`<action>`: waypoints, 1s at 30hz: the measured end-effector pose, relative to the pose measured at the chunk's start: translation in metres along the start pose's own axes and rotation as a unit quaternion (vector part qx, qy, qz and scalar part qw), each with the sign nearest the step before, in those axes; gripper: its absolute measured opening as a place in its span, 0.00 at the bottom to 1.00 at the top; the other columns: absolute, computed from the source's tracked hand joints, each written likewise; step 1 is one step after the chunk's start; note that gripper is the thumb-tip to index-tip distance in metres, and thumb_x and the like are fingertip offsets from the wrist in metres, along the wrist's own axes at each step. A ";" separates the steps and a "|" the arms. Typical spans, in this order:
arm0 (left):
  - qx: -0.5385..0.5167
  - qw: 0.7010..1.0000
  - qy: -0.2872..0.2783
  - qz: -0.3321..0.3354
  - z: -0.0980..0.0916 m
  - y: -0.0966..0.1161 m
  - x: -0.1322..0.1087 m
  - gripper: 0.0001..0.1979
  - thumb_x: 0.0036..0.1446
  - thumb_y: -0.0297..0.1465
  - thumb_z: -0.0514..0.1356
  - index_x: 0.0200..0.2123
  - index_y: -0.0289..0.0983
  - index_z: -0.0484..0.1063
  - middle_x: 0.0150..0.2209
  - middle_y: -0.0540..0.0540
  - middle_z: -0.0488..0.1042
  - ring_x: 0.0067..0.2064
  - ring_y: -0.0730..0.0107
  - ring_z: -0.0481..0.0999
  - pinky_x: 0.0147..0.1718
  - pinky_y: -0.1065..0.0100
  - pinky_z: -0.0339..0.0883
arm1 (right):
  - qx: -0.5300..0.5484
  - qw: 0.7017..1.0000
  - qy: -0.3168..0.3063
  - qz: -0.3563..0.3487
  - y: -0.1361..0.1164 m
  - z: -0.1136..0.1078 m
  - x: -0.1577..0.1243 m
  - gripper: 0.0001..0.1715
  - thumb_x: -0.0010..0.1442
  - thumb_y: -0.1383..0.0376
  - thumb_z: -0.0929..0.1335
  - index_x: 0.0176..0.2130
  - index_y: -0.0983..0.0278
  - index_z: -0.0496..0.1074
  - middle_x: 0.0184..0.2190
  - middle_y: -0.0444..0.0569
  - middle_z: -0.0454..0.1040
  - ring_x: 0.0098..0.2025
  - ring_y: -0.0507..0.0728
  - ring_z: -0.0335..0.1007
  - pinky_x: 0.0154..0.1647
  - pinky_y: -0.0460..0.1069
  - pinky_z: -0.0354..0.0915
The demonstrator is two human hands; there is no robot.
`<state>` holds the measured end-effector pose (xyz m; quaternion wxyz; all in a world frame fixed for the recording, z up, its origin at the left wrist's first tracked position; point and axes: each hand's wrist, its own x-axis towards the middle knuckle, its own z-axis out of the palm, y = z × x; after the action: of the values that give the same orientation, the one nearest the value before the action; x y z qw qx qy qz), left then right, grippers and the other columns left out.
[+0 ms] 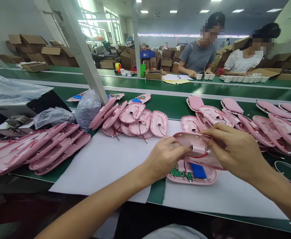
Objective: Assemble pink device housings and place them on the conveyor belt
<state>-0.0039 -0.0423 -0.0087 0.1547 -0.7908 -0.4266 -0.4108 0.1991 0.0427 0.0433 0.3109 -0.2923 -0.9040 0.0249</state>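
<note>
Between my two hands a pink plastic shell half (198, 148) is held tilted, its inside with a red wire facing me. My left hand (166, 154) closes on its left side, fingertips by a small dark connector. My right hand (237, 149) pinches the shell's upper right edge, thumb on the inner face. Just below lies another pink shell half (211, 179), holding a green circuit board (179, 172) and a blue battery (198, 170). The raised shell partly hides it.
Pink shells are piled left (58, 149), mid-bench (135, 119) and right (274, 129) around white sheets (103, 166). A bag of small grey parts (88, 109) stands by a metal post (85, 49). Two people work across the green bench (160, 91).
</note>
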 end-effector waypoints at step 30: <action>-0.428 0.783 -0.062 -0.446 0.002 -0.006 -0.003 0.18 0.59 0.43 0.62 0.44 0.37 0.65 0.34 0.48 0.74 0.33 0.67 0.76 0.29 0.73 0.71 | 0.036 0.994 -0.103 0.009 -0.012 0.029 0.042 0.09 0.49 0.61 0.67 0.25 0.61 0.61 0.23 0.44 0.69 0.26 0.53 0.62 0.27 0.48 0.49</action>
<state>-0.0082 -0.0390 -0.0129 -0.4273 -0.5209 -0.5205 -0.5245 0.1496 0.0597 0.0455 0.2258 -0.2847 -0.9273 0.0903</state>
